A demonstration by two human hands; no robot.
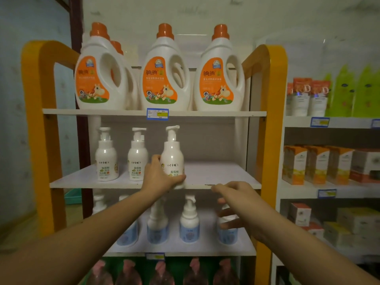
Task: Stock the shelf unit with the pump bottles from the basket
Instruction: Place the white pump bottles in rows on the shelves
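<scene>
- My left hand (162, 174) has its fingers clamped on a third pump bottle (172, 159), at the middle shelf (226, 177) front edge.
- Two bottles (107, 159) stand there already.
- My right hand (236, 200) is empty, fingers apart.
- The basket is not visible, so I cannot tell what is left.

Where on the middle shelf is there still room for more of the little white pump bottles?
The white middle shelf is bare from the white pump bottle in the left hand across to the orange side frame. Its left side holds two more white pump bottles. The shelf below, of blue-labelled pump bottles, is crowded.
</scene>
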